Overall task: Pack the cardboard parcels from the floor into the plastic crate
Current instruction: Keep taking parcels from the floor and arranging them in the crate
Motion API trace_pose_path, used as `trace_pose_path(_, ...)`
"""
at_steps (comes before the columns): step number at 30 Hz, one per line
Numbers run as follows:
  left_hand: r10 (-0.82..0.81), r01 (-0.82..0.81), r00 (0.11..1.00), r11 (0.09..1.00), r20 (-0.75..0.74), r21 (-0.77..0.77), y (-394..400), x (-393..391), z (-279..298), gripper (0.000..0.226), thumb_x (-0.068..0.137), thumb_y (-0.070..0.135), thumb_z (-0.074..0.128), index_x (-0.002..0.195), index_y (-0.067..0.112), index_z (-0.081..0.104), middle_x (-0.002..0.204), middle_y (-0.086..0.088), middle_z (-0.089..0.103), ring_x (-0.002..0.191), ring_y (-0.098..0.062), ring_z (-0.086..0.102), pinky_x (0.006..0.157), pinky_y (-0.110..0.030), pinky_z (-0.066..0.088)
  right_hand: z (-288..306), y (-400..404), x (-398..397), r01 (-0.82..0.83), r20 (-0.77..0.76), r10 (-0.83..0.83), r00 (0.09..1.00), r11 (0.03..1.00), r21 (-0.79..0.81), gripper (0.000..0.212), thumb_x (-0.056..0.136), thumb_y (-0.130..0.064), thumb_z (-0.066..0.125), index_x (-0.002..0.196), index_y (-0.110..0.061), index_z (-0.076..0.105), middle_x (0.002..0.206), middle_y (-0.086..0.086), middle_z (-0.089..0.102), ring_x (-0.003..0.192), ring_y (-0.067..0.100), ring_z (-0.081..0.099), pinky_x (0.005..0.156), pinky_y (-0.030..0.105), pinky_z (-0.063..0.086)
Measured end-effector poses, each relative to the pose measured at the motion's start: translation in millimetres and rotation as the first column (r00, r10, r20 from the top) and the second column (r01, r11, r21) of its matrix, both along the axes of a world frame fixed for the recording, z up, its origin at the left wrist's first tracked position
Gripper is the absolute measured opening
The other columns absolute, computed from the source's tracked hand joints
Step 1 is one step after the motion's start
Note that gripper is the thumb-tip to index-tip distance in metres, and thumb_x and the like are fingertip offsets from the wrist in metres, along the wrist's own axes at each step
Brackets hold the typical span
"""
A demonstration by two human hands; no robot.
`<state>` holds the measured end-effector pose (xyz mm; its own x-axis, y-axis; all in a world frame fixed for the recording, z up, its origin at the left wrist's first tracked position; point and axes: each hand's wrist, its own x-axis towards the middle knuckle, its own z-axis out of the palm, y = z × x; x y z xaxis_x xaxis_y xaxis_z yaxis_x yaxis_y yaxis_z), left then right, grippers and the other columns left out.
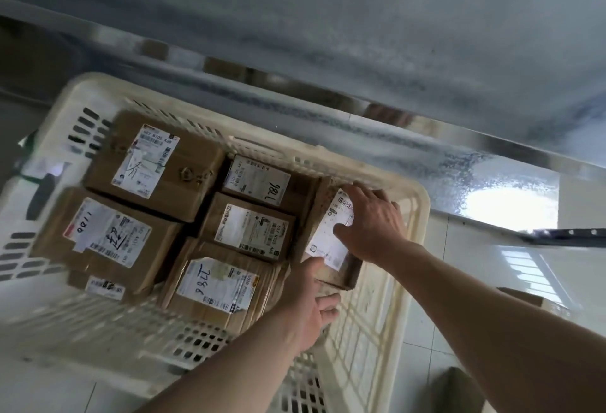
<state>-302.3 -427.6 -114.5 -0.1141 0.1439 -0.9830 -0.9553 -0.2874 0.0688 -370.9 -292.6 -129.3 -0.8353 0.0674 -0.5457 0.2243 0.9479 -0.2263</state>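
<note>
1. A small cardboard parcel (328,235) with a white label is held at the right end of the cream plastic crate (416,216), tilted, its far edge close against the crate's right wall.
2. The parcel is gripped by the right hand (373,225) from above: the fingers are spread and curled over its far edge and label, with the thumb laid on the label.
3. The parcel's near end is held by the left hand (308,294): the thumb is pressed on the top near the label's corner, and the fingers are curled underneath.
4. Five other parcels are seen lying flat in the crate, to the left of the held one.
5. A parcel marked "7786" (216,284) is set nearest the crate's front wall, just beside the left hand.
6. Behind it a labelled parcel (249,229) is placed, and behind that one marked "786" (259,183), close to the crate's rear wall.
7. Two larger parcels are found toward the crate's left end: one (154,163) at the rear and one marked "1100" (105,235) in front of it.
8. Beyond the crate's rear wall a shiny metal surface (426,157) is seen.
9. The crate is stood on a pale tiled floor (492,268).
10. Part of another cardboard box (524,298) is visible on the floor to the right of the crate, behind the right forearm.
</note>
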Motion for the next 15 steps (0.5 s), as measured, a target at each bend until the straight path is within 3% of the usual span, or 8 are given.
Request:
trace_pose_path(2,0.003,-0.004,1.0,0.999,0.025,0.039,6,-5,-3,0.049,0.101,0.032,0.052,0.141,0.005,0.044,0.147,-0.026,0.044,0.129,-0.041,0.051,0.109,-0.052,0.039,-9,-1,1,0.019,0.012,-0.018,1.0,0.999,-0.039,0.084,0.082,-0.038,0.066,0.157,-0.029,0.029,0.167,-0.007,0.025,0.15,0.027,0.028,0.117,0.047,0.034)
trace_pose_path(4,-0.018,0.016,1.0,0.997,0.021,0.07,10,-6,-8,0.024,0.102,0.027,0.049,0.109,0.006,0.057,0.138,-0.026,0.05,0.127,-0.042,0.052,0.111,-0.053,0.038,-16,1,5,0.002,0.021,-0.002,1.0,0.999,-0.038,0.089,0.082,-0.037,0.067,0.159,-0.027,0.025,0.17,-0.006,0.017,0.151,0.028,0.025,0.118,0.049,0.033)
trace_pose_path(6,-0.037,0.035,0.999,0.997,0.022,0.062,15,-5,-13,0.017,0.102,0.024,0.048,0.092,0.012,0.054,0.139,-0.024,0.052,0.124,-0.04,0.055,0.109,-0.053,0.039,-19,6,11,-0.004,0.026,0.004,1.0,1.0,-0.025,0.092,0.083,-0.039,0.066,0.161,-0.026,0.019,0.171,-0.006,0.014,0.153,0.026,0.021,0.119,0.047,0.03)
trace_pose_path(10,-0.063,0.063,0.998,0.998,0.022,0.009,24,0,-16,0.022,0.105,0.03,0.044,0.089,0.02,0.054,0.128,-0.02,0.06,0.115,-0.037,0.061,0.104,-0.051,0.045,-22,13,23,0.021,0.033,-0.019,0.999,0.998,-0.056,0.094,0.084,-0.045,0.067,0.161,-0.033,0.013,0.166,-0.003,0.03,0.152,0.027,0.022,0.118,0.045,0.027)
trace_pose_path(13,-0.108,0.107,0.994,0.99,-0.013,-0.092,23,0,-25,0.025,0.103,0.036,0.049,0.101,0.014,0.061,0.114,-0.016,0.067,0.106,-0.032,0.065,0.098,-0.048,0.051,-24,13,24,0.049,0.048,-0.045,0.998,0.995,-0.089,0.093,0.086,-0.041,0.069,0.16,-0.039,0.013,0.169,0.001,0.018,0.154,0.028,0.018,0.121,0.048,0.028)
trace_pose_path(15,-0.132,0.127,0.991,0.982,-0.031,-0.137,22,0,-31,0.026,0.099,0.039,0.057,0.095,0.014,0.062,0.105,-0.012,0.068,0.097,-0.027,0.066,0.096,-0.044,0.05,-27,15,23,0.091,0.051,-0.086,0.995,0.99,-0.109,0.091,0.087,-0.038,0.07,0.159,-0.044,0.015,0.17,0.002,0.01,0.154,0.03,0.018,0.118,0.049,0.034)
